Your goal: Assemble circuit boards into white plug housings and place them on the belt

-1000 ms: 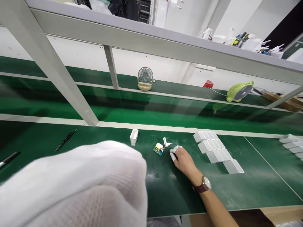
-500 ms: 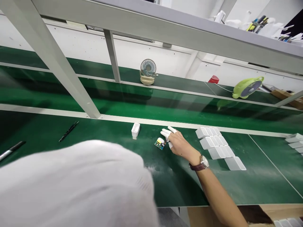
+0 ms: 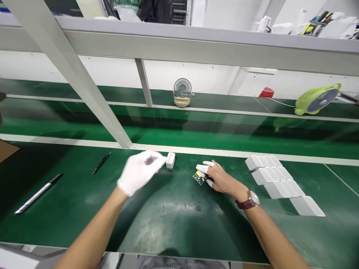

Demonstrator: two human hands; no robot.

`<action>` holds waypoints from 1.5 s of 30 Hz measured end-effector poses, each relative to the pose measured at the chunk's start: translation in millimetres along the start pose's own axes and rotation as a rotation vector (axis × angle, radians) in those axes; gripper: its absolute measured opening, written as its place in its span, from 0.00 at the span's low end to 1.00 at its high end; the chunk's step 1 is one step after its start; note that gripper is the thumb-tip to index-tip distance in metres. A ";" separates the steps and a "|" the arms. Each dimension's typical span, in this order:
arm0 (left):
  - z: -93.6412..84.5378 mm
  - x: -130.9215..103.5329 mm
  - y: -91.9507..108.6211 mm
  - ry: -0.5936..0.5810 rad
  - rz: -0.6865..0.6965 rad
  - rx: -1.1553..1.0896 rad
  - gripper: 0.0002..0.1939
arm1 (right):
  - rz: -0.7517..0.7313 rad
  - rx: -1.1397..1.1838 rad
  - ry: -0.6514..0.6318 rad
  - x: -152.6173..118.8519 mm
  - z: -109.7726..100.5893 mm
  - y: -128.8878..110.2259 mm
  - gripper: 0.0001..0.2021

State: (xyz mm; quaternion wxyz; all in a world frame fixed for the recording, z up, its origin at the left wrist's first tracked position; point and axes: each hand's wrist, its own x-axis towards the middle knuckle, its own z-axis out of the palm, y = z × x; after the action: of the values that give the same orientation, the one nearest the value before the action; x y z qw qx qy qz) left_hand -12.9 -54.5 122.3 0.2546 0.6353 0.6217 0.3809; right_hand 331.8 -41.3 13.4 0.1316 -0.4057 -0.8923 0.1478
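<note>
My left hand (image 3: 139, 170), in a white glove, reaches over the green bench with its fingertips almost at a small white plastic housing (image 3: 170, 160) that stands near the white rail. It holds nothing. My right hand (image 3: 218, 177), bare with white finger cots and a wristwatch, rests on the bench with its fingertips on a small green circuit board (image 3: 199, 178) that carries a yellow part. Whether the fingers grip the board or only touch it is unclear.
Rows of white housings (image 3: 276, 179) lie to the right of my right hand. A black pen (image 3: 101, 163) and a silver-black marker (image 3: 37, 194) lie at the left. Beyond the rail run a green belt (image 3: 196, 129), two small fans (image 3: 182, 91) and a slanted frame post (image 3: 84, 97).
My gloved left hand, earlier huge and close to the camera, has gone forward to the single housing. My right hand drew slightly back onto the circuit board. The small white pin piece is out of sight.
</note>
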 end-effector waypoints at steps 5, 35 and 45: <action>62.0 39.9 -70.6 -0.213 -0.029 0.016 0.52 | -0.024 0.117 0.047 0.4 7.6 -1.5 0.30; 127.2 -17.7 -64.0 -0.127 0.568 0.176 0.35 | -0.042 0.322 0.574 1.2 17.7 -64.4 0.31; 128.8 -17.0 -64.5 -0.118 0.613 0.204 0.32 | -0.043 0.253 0.510 1.9 16.5 -65.5 0.33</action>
State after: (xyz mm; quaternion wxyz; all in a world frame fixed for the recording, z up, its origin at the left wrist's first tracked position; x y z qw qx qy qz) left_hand 52.9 -45.6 -6.7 0.0989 0.8362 0.4204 0.3381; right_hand 279.8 -83.6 22.7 0.4045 -0.3912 -0.8132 0.1483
